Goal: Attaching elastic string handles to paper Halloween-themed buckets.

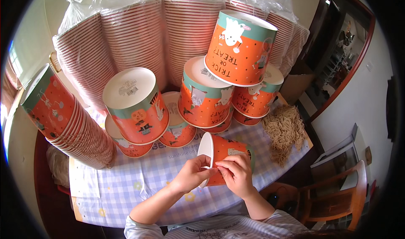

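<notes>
An orange paper bucket with a green base band and white rim lies on its side before me, its mouth facing left. My left hand grips that rim, fingers reaching inside and thumb near the edge. My right hand pinches close against the bucket's outer wall, just beside the rim; whatever lies between those fingertips is too small to make out. To the right sits a heap of beige cords. Behind, upside-down paper buckets stand piled on one another, with another bucket topping the pile at the right.
A tall nested stack of buckets leans at the left. Along the back rise several plastic-wrapped stacks. The table has a checked cloth. A wooden chair stands at the right, below a dark-framed opening.
</notes>
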`<move>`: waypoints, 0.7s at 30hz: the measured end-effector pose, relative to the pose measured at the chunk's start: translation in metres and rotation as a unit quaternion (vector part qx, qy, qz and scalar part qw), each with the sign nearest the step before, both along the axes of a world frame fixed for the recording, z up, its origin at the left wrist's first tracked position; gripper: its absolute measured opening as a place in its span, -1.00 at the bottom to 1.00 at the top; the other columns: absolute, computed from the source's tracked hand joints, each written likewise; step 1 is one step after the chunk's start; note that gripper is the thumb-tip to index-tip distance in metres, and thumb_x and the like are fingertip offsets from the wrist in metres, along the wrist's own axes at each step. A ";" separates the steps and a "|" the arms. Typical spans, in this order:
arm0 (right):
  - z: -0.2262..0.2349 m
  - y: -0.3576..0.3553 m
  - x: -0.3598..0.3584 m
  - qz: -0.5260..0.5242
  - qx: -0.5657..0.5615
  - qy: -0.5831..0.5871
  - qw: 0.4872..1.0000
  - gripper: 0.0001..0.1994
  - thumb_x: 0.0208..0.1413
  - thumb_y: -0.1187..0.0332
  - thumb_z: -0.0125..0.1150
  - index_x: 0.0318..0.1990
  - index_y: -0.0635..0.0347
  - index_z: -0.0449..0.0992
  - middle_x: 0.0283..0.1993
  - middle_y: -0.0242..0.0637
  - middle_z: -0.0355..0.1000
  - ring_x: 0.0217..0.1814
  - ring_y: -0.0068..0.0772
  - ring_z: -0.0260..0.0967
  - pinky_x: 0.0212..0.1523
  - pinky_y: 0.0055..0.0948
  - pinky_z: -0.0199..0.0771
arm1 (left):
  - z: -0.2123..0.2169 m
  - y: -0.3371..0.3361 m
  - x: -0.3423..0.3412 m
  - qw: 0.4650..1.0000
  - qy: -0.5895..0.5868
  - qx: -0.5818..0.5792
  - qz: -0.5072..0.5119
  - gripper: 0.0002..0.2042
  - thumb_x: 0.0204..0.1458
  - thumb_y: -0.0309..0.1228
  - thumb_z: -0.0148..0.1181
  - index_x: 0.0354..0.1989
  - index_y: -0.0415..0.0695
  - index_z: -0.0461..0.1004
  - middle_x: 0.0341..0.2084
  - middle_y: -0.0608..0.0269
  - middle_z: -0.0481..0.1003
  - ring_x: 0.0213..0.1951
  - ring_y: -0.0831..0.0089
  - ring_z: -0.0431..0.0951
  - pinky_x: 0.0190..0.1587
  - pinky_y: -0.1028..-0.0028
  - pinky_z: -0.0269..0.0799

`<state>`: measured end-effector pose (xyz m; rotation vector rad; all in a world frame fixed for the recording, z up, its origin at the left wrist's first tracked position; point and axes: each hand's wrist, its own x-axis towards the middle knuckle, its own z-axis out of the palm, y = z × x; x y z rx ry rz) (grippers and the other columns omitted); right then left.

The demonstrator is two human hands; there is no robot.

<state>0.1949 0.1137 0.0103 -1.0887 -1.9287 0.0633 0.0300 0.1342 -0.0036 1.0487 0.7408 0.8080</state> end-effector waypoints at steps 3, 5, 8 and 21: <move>0.002 0.001 0.002 0.010 -0.021 0.006 1.000 -0.83 -0.25 0.50 0.27 -0.41 0.10 0.49 -0.41 -0.40 0.31 -0.32 -0.31 0.22 -0.25 -0.36 0.19 | 0.005 0.000 0.001 1.000 -0.003 -0.008 -0.015 -0.83 -0.03 -0.55 0.11 -0.26 -0.28 0.34 -0.46 0.31 0.44 -0.41 0.67 0.40 -0.44 0.66 0.31; 0.008 0.000 0.003 0.012 -0.032 0.010 0.999 -0.85 -0.25 0.51 0.27 -0.44 0.12 0.48 -0.43 -0.38 0.31 -0.31 -0.31 0.22 -0.26 -0.38 0.20 | 0.008 -0.001 0.002 1.000 -0.016 -0.003 -0.020 -0.82 -0.05 -0.56 0.13 -0.26 -0.28 0.33 -0.45 0.30 0.44 -0.40 0.65 0.42 -0.43 0.64 0.33; 0.014 0.001 0.006 0.032 -0.062 0.011 0.997 -0.86 -0.25 0.50 0.28 -0.48 0.14 0.44 -0.44 -0.39 0.31 -0.32 -0.29 0.22 -0.27 -0.39 0.20 | 0.009 -0.002 0.002 0.999 -0.011 -0.018 -0.040 -0.79 -0.08 -0.56 0.17 -0.27 -0.28 0.33 -0.41 0.28 0.44 -0.37 0.62 0.44 -0.40 0.62 0.35; -0.017 0.021 0.093 -0.034 -0.131 0.378 0.916 -0.92 0.12 0.41 -0.03 -0.31 0.20 0.24 -0.39 -0.45 0.22 -0.37 -0.67 0.12 -0.28 -0.69 0.18 | 0.025 -0.050 0.017 0.736 0.368 0.565 0.069 -0.84 -0.29 -0.49 0.15 -0.47 -0.12 0.35 -0.71 0.32 0.39 -0.67 0.38 0.44 -0.63 0.43 0.37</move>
